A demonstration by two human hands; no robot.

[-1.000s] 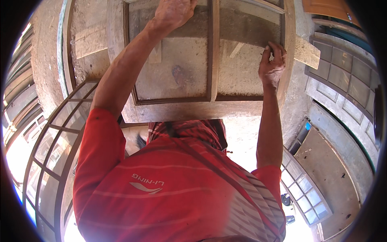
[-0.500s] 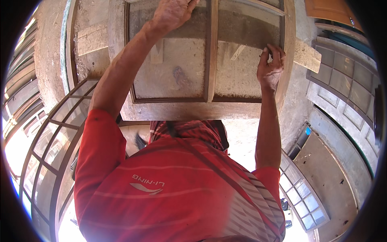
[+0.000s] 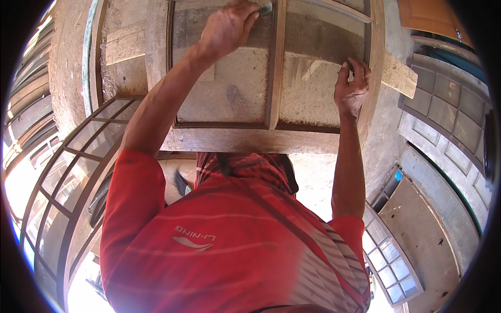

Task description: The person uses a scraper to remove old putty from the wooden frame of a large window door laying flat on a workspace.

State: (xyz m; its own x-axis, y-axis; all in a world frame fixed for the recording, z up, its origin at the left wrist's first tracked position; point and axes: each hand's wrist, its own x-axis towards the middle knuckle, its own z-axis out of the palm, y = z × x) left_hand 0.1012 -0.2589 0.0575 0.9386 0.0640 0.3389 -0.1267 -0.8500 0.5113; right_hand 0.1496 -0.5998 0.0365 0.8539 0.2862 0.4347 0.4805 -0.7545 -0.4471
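Note:
A wooden window sash [image 3: 229,140] with glass panes lies in front of me, divided by a brown bar [image 3: 277,68]. Over the upper part of its left pane, my left hand [image 3: 227,30] is closed on a small flat grey-green piece [image 3: 266,9], whose exact kind I cannot make out; it sticks out toward the dividing bar. My right hand [image 3: 353,88] rests at the right edge of the right pane, thumb and bent fingers apart, with nothing seen in it. Dusty specks cover the glass, and a darker band runs across both panes.
Pale boards [image 3: 399,75] jut out from under the sash on both sides. A gridded window frame [image 3: 62,208] leans at my left. On the right stand another gridded frame [image 3: 443,99], a brown panel [image 3: 422,235] and a smaller pane grid [image 3: 391,261].
My left hand has shifted slightly down in the picture, bringing the small flat piece into sight. The view has moved a little; my right hand keeps its place on the sash.

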